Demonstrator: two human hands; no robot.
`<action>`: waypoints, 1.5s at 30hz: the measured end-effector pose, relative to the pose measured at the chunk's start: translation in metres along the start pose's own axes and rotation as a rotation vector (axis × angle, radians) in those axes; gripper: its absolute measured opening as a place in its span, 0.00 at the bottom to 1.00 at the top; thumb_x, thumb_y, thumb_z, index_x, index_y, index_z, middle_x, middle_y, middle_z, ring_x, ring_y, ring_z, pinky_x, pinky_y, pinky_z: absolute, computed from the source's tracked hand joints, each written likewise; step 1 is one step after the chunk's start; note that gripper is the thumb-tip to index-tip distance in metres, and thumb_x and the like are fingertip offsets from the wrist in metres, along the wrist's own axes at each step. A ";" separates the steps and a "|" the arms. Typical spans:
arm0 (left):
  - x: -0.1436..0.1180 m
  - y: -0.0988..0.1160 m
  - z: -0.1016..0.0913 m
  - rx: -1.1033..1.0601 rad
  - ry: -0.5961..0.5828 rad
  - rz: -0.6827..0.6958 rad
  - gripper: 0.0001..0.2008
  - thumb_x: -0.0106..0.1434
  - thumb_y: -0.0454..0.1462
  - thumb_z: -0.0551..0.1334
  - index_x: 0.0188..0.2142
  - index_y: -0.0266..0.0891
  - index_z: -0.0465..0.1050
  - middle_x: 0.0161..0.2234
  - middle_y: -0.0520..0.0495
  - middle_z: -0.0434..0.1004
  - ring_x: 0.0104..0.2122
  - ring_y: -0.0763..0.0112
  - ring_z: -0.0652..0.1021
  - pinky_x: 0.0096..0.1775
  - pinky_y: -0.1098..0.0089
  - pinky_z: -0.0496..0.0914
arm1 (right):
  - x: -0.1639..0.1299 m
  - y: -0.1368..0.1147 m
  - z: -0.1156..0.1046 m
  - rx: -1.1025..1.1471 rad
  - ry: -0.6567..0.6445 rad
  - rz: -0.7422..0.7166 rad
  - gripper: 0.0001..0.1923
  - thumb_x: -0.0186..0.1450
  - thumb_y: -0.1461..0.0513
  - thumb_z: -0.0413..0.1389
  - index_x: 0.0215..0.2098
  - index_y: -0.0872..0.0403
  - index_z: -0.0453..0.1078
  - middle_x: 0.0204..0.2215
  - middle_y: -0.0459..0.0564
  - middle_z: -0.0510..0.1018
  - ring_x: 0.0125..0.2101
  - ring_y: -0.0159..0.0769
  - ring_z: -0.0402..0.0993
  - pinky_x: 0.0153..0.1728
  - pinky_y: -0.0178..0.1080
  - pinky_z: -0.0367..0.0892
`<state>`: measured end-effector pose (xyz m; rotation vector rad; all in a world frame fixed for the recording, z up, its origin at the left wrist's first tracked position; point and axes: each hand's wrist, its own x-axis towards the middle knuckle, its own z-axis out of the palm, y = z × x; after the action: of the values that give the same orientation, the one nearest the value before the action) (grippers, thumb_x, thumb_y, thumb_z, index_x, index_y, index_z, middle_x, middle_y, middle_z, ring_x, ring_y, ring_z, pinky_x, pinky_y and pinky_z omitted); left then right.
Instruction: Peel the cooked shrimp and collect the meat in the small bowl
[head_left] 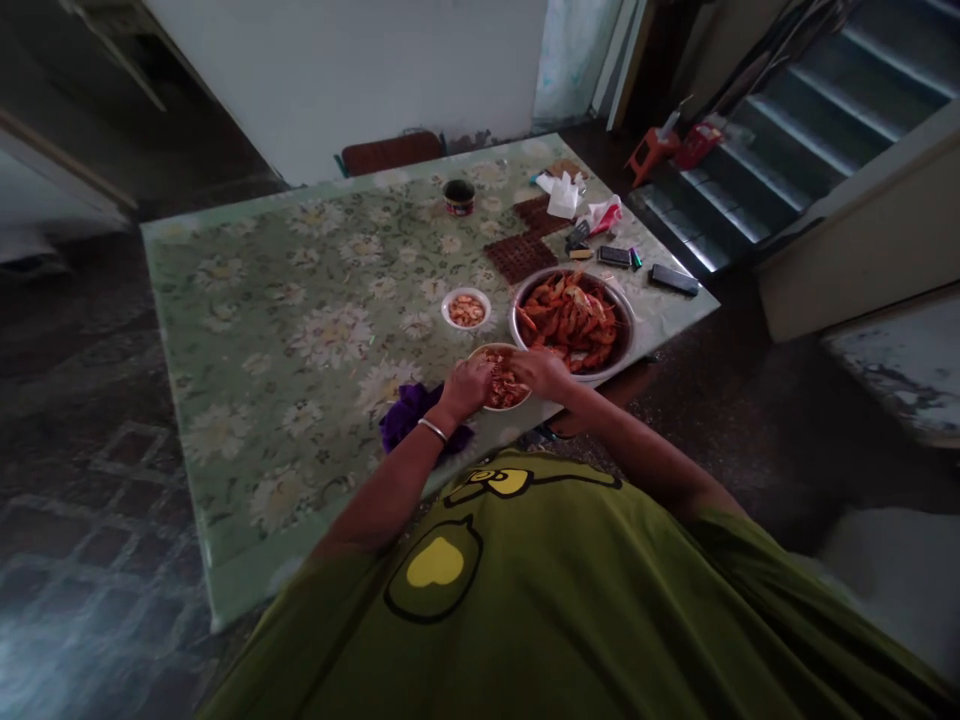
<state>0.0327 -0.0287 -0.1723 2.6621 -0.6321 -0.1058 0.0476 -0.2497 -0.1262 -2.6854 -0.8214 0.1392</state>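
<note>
Both hands meet over a bowl point(508, 396) of reddish shell pieces near the table's front edge. My left hand point(468, 385) is closed at the bowl's left side, a pale bangle on its wrist. From the right comes my right hand point(544, 373), fingers bent together above the same bowl. Whatever sits between the fingers is too small and dark to name. Just behind to the right, a large metal basin point(628, 338) holds a heap of red cooked prawns point(574, 310). A small white bowl point(445, 312) with peeled orange-pink prawn meat point(466, 311) stands beyond my left hand.
A purple cloth point(409, 410) lies by my left wrist on the flowered tablecloth point(300, 330). Farther back are a dark tin point(459, 197), brown woven mats point(520, 257), white tissues point(564, 196) and a black phone point(673, 280). A chair point(394, 152) stands behind the table; stairs rise at right.
</note>
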 end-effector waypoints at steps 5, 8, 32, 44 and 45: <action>0.028 0.021 -0.025 0.010 0.034 -0.067 0.16 0.71 0.37 0.59 0.54 0.38 0.80 0.52 0.34 0.80 0.51 0.51 0.79 0.54 0.54 0.71 | 0.007 0.074 -0.053 -0.135 0.107 0.592 0.20 0.76 0.58 0.49 0.54 0.56 0.80 0.52 0.60 0.84 0.52 0.47 0.78 0.53 0.44 0.70; 0.059 0.035 -0.033 0.051 0.000 -0.018 0.15 0.68 0.35 0.61 0.51 0.35 0.81 0.48 0.33 0.80 0.51 0.48 0.78 0.54 0.53 0.69 | 0.019 0.115 -0.073 -0.203 0.069 0.821 0.23 0.75 0.53 0.52 0.57 0.58 0.79 0.54 0.64 0.82 0.53 0.51 0.78 0.54 0.47 0.69; 0.212 0.046 0.019 0.306 -0.259 -0.033 0.19 0.58 0.30 0.65 0.49 0.30 0.81 0.50 0.27 0.80 0.56 0.44 0.73 0.61 0.48 0.59 | 0.025 0.191 -0.065 -0.170 -0.076 0.624 0.21 0.70 0.52 0.58 0.54 0.57 0.76 0.49 0.63 0.84 0.51 0.54 0.80 0.55 0.50 0.64; 0.180 0.103 0.012 0.254 -0.373 0.105 0.20 0.61 0.46 0.72 0.48 0.35 0.84 0.46 0.32 0.85 0.49 0.47 0.81 0.50 0.56 0.66 | 0.006 0.197 -0.077 -0.169 -0.357 0.207 0.18 0.73 0.49 0.56 0.47 0.50 0.83 0.44 0.54 0.86 0.45 0.47 0.81 0.45 0.43 0.69; 0.178 0.104 0.012 0.244 -0.364 0.089 0.22 0.62 0.47 0.72 0.49 0.33 0.83 0.47 0.30 0.84 0.49 0.46 0.81 0.50 0.56 0.66 | 0.019 0.197 -0.078 -0.190 -0.294 0.214 0.19 0.75 0.51 0.53 0.49 0.50 0.83 0.46 0.55 0.85 0.46 0.48 0.80 0.46 0.43 0.69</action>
<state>0.1467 -0.1979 -0.1385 2.8668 -0.9284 -0.5288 0.1815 -0.4153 -0.1194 -2.9736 -0.6511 0.5435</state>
